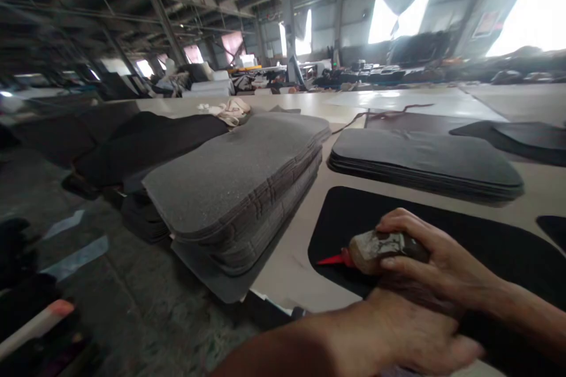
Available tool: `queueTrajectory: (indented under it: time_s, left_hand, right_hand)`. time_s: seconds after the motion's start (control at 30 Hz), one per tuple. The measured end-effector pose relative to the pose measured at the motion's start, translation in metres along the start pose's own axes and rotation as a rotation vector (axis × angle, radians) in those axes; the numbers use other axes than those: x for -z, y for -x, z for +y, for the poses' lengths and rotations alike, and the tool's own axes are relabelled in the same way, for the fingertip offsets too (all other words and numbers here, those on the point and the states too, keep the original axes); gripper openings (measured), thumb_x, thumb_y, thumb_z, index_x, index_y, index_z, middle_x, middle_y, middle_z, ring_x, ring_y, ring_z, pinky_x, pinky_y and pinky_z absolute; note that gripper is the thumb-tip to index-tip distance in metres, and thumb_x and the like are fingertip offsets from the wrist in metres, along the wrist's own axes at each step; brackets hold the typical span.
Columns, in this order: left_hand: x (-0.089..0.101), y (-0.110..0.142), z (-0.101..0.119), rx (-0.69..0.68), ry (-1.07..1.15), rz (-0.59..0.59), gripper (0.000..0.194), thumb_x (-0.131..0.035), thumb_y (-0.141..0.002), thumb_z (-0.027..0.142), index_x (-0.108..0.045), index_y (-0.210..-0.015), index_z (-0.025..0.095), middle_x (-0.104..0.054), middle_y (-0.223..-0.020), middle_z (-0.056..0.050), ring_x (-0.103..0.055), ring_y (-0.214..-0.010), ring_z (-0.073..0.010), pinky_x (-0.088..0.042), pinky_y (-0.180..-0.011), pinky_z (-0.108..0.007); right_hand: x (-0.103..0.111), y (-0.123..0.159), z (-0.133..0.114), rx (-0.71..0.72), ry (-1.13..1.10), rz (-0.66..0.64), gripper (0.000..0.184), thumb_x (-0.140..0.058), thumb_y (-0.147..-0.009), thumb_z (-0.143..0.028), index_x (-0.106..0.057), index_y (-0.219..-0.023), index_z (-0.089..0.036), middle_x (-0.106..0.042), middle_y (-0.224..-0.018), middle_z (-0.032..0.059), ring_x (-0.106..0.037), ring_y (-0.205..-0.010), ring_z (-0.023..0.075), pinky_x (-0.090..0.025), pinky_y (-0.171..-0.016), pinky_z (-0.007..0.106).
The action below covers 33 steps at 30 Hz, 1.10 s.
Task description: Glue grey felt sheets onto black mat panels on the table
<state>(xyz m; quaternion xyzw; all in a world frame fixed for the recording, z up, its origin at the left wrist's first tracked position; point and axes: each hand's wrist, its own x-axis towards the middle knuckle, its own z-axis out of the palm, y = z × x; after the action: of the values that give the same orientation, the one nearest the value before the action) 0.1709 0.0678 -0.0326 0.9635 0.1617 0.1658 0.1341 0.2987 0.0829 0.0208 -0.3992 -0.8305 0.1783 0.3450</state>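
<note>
My right hand (437, 265) is shut on a grimy brown squeeze bottle (375, 247). The bottle lies sideways, and its red nozzle (333, 260) points left just above a black mat (354, 212) on the table. My left hand (411, 336) reaches in from the lower left and lies flat, palm down, on the near part of the same mat, just in front of the right hand. It holds nothing.
A tall stack of grey felt pads (234, 171) overhangs the table's left edge (292, 265). A lower stack (424, 159) lies behind the mat. More black pieces (522, 135) are at the right. Dark fabric (145, 141) and a beige cloth (230, 111) lie farther back. The floor drops away on the left.
</note>
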Motion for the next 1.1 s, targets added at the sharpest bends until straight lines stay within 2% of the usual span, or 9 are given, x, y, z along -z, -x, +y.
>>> queueTrajectory:
  time_s: [0.17,0.27,0.4,0.57,0.73,0.83,0.97,1.1]
  left_hand:
    - [-0.001,-0.001,-0.002,-0.03,-0.016,-0.01,0.046,-0.038,-0.094,0.044,-0.065,-0.111,0.011,-0.07,-0.102,-0.011,-0.064,-0.099,-0.0283,-0.05,-0.084,-0.04]
    - [0.0,-0.002,-0.002,-0.022,-0.022,0.012,0.044,-0.04,-0.094,0.045,-0.065,-0.108,0.012,-0.07,-0.099,-0.01,-0.064,-0.096,-0.0286,-0.05,-0.083,-0.04]
    - [0.0,-0.001,-0.001,-0.002,0.004,-0.019,0.044,-0.037,-0.095,0.044,-0.066,-0.108,0.012,-0.07,-0.097,-0.009,-0.064,-0.092,-0.0262,-0.05,-0.084,-0.04]
    - [-0.001,-0.001,-0.001,0.01,-0.01,-0.002,0.049,-0.038,-0.095,0.046,-0.063,-0.119,0.01,-0.069,-0.112,-0.012,-0.063,-0.101,-0.0288,-0.049,-0.091,-0.043]
    - [0.0,0.0,-0.001,0.006,-0.009,-0.055,0.05,-0.036,-0.096,0.048,-0.066,-0.114,0.012,-0.07,-0.111,-0.014,-0.061,-0.108,-0.0326,-0.048,-0.092,-0.046]
    - [0.003,0.002,0.001,0.028,-0.002,-0.06,0.05,-0.037,-0.097,0.049,-0.066,-0.115,0.014,-0.067,-0.119,-0.015,-0.059,-0.115,-0.0345,-0.046,-0.095,-0.049]
    - [0.003,0.005,0.002,0.039,-0.019,-0.005,0.054,-0.033,-0.099,0.055,-0.062,-0.12,0.015,-0.06,-0.135,-0.013,-0.051,-0.129,-0.0361,-0.043,-0.103,-0.051]
    - [-0.002,0.006,0.001,0.017,-0.081,0.02,0.055,-0.033,-0.099,0.056,-0.06,-0.122,0.014,-0.06,-0.135,-0.012,-0.052,-0.128,-0.0342,-0.045,-0.102,-0.05]
  right_hand:
    - [-0.003,-0.003,0.0,0.034,0.015,-0.006,0.025,-0.065,-0.095,-0.044,-0.059,-0.112,-0.027,-0.058,-0.104,0.0037,-0.06,-0.091,0.02,-0.051,-0.078,0.031]
    - [-0.003,-0.003,0.001,0.031,0.009,-0.031,0.025,-0.065,-0.095,-0.043,-0.058,-0.112,-0.026,-0.057,-0.104,0.0044,-0.059,-0.09,0.0202,-0.051,-0.077,0.032]
    - [-0.003,-0.004,0.002,0.039,-0.005,-0.062,0.022,-0.062,-0.097,-0.041,-0.058,-0.112,-0.025,-0.057,-0.104,0.0048,-0.058,-0.089,0.0201,-0.051,-0.077,0.032]
    - [0.002,-0.008,-0.001,0.042,-0.009,-0.107,0.02,-0.062,-0.097,-0.04,-0.059,-0.11,-0.024,-0.057,-0.102,0.0052,-0.058,-0.087,0.0204,-0.051,-0.075,0.032]
    - [0.009,-0.018,-0.008,0.041,0.023,-0.171,0.023,-0.061,-0.096,-0.044,-0.06,-0.106,-0.024,-0.058,-0.1,0.0047,-0.059,-0.085,0.0201,-0.05,-0.074,0.032]
    - [0.011,-0.028,-0.013,0.014,0.067,-0.191,0.021,-0.061,-0.096,-0.043,-0.06,-0.105,-0.024,-0.059,-0.099,0.0046,-0.059,-0.085,0.0209,-0.05,-0.075,0.033]
    - [0.013,-0.043,-0.011,0.01,0.177,-0.151,0.021,-0.064,-0.093,-0.04,-0.062,-0.106,-0.024,-0.061,-0.102,0.0045,-0.06,-0.088,0.0218,-0.049,-0.076,0.035]
    - [0.016,-0.058,0.001,0.019,0.289,-0.098,0.021,-0.061,-0.092,-0.04,-0.061,-0.107,-0.024,-0.06,-0.101,0.0038,-0.06,-0.088,0.0215,-0.047,-0.076,0.034]
